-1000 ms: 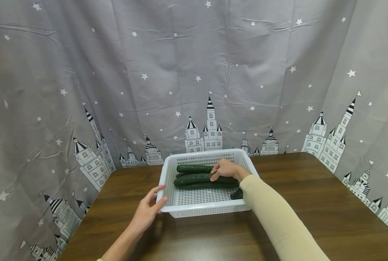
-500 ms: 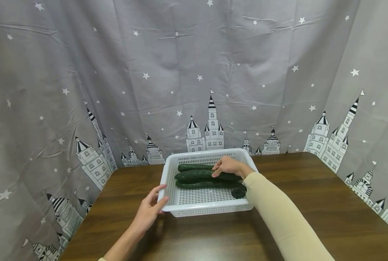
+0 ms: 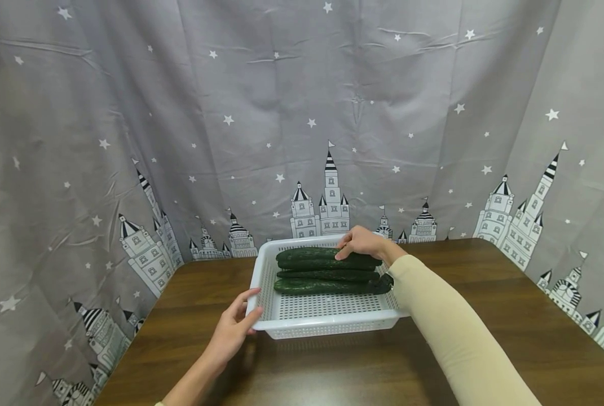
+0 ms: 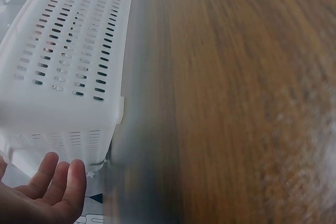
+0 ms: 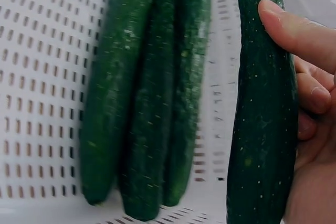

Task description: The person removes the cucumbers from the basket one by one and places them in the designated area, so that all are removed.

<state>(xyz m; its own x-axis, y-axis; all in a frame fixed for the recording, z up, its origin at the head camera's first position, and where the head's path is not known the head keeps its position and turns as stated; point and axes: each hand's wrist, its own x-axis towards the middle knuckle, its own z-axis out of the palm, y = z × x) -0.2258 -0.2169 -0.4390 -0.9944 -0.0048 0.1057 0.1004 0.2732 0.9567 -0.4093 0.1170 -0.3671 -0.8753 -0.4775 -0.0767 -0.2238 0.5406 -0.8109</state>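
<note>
In the head view a white plastic basket (image 3: 332,324) with slotted walls sits on the table. My left hand (image 3: 230,324) grips its left end, thumb over the rim and fingers outside below. The left wrist view has the left fingers (image 4: 73,182) against the end wall. My right hand (image 3: 365,242) holds a dark green cucumber (image 5: 262,108) near the basket's back side, thumb on one side and curled fingers on the other. Three more cucumbers (image 5: 149,114) lie side by side in the basket, apart from the held one in the right wrist view.
The brown wooden table (image 3: 332,372) extends around the basket on the left, front and right. Behind it hangs a grey curtain (image 3: 302,113) with white stars and castles. A dark object (image 3: 383,283) shows beneath the right wrist.
My right hand has moved up and toward the basket's back with the cucumber, and more of the cucumbers below shows. My left hand stays on the basket's left end.
</note>
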